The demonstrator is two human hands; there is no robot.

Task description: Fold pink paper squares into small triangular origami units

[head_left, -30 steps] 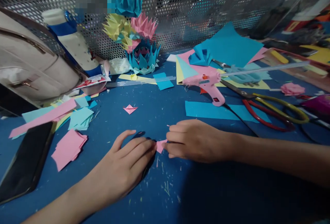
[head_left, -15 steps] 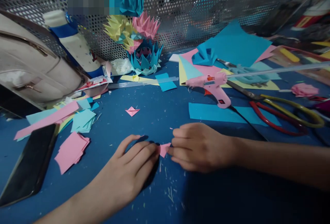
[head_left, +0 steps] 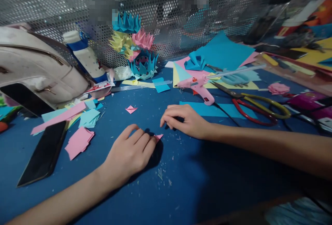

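My left hand (head_left: 132, 149) rests low over the blue table, its fingers closed on a small folded piece of pink paper (head_left: 159, 137). Only a pointed end of that piece shows; the fingers cover the rest. To its right, my right hand (head_left: 185, 119) is apart from the paper, fingers loosely bent with a gap at the thumb and nothing visible in them. Beyond the hands lies a finished-looking pink folded paper triangle (head_left: 131, 109). A stack of pink paper squares (head_left: 80, 142) sits left of my left hand.
A phone (head_left: 44, 154) and light-blue paper pieces (head_left: 89, 118) lie left. Behind stand a paper flower model (head_left: 143, 64), a bottle (head_left: 85, 55) and a backpack (head_left: 38, 59). A pink glue gun (head_left: 195, 86), blue strip (head_left: 220, 110) and scissors (head_left: 255, 105) lie right.
My right hand has let go of the pink paper and moved up and away from it, its fingers loosening. My left hand keeps hold of the paper. The camera view has shifted.
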